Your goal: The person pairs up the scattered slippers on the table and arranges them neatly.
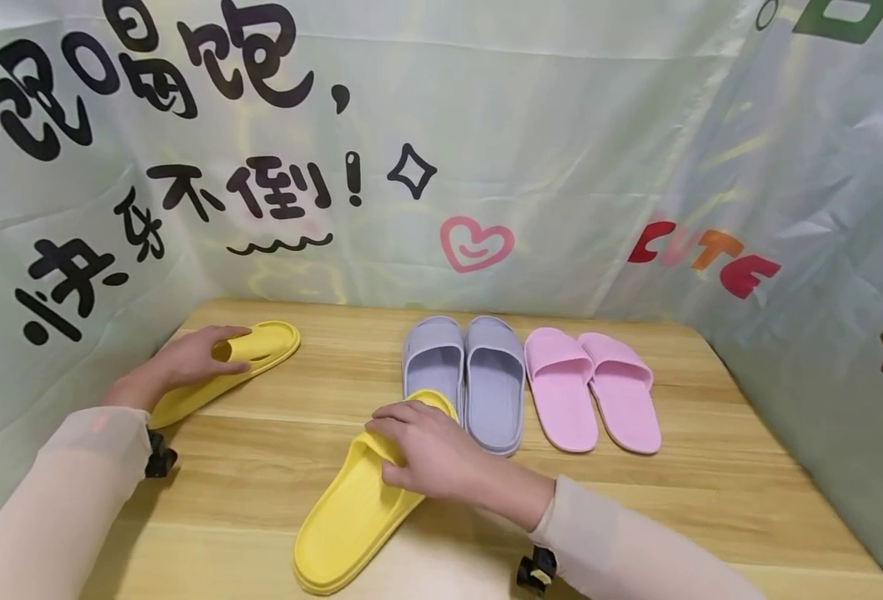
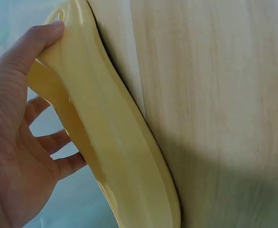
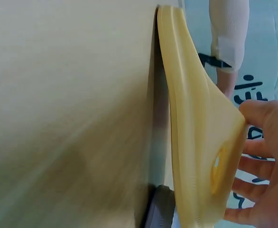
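At the left of the head view, my left hand (image 1: pixel 199 357) grips a yellow slipper (image 1: pixel 182 403) across its strap. The left wrist view shows the thumb on the upper of this slipper (image 2: pixel 106 109), near a cut-out, with the other fingers spread along its far side. My right hand (image 1: pixel 444 454) holds the matching yellow slipper (image 1: pixel 347 525) by the strap, nearer the front, its toe pointing away. In the right wrist view, this slipper (image 3: pixel 189 118) is tilted, with light showing under its sole towards the toe. Its toe overlaps a grey-purple slipper in the head view.
A pair of grey-purple slippers (image 1: pixel 495 408) stands side by side at the middle back of the wooden table (image 1: pixel 719 517). Right of them lies a pink pair (image 1: pixel 564 408). Printed cloth (image 1: pixel 584 150) hangs behind and along both sides.
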Demonstrator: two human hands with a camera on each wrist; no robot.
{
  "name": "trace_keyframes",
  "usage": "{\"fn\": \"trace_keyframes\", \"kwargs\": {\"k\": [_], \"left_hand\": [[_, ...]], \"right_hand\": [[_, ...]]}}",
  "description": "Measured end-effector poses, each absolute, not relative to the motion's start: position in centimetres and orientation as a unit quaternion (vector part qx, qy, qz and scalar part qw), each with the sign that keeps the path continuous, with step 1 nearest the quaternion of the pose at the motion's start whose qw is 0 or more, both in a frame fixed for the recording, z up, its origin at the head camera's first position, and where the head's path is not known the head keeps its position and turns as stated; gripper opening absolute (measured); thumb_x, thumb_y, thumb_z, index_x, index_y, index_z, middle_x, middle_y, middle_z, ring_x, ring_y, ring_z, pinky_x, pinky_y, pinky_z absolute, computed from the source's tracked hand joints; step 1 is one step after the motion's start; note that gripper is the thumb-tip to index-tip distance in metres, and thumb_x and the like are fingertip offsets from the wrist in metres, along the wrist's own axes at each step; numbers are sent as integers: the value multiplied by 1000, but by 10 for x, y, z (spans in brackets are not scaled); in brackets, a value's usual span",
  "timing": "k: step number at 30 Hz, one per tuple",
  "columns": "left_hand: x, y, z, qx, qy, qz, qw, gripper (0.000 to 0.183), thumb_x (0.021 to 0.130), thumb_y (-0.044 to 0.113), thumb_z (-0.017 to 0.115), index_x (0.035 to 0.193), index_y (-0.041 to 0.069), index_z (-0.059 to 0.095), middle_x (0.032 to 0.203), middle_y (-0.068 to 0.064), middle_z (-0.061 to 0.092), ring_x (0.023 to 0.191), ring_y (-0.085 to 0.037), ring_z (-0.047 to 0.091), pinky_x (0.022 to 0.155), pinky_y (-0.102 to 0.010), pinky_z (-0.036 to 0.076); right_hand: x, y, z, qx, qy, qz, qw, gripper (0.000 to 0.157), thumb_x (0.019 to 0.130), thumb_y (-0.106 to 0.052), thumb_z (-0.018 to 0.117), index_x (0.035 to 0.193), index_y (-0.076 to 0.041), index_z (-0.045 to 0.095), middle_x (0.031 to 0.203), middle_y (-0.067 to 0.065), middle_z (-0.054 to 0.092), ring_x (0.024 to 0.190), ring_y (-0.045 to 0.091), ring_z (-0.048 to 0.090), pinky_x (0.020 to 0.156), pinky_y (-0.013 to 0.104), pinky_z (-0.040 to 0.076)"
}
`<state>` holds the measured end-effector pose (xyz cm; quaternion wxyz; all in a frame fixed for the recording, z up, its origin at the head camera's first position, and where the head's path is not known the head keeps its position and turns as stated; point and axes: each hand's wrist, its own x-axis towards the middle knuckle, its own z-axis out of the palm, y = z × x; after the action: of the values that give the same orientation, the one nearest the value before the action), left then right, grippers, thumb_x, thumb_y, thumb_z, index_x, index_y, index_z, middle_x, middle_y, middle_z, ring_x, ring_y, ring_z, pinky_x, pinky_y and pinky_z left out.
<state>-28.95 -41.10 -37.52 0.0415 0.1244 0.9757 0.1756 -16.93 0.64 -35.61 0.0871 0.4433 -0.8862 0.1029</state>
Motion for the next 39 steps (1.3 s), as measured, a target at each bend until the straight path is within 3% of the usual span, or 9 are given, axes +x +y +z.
{"fn": "trace_keyframes", "kwargs": {"k": [12,31,39], "left_hand": [[-279,-411,-376,113,981,152,33,84,88,56,66,148,4,40,145,-32,38,131,-53,34,104,-67,27],[-265,-410,-375,119,982,145,21,82,88,56,65,147,4,41,144,-33,39,130,-54,34,103,-67,29],[-263,-410,-376,116,984,136,16,82,88,57,65,147,5,42,142,-34,40,128,-54,36,102,-67,29]], "right_hand": [[-204,-8,-356,510,-852,120,21,48,90,-27,64,135,-13,59,136,3,56,127,19,50,109,29,34],[-244,-43,-356,580,-810,85,-15,49,92,-26,59,139,-14,55,140,4,52,133,19,43,113,27,26],[-255,-57,-362,579,-810,84,-45,49,90,-27,58,138,-19,57,139,-3,54,133,14,42,113,23,24]]}}
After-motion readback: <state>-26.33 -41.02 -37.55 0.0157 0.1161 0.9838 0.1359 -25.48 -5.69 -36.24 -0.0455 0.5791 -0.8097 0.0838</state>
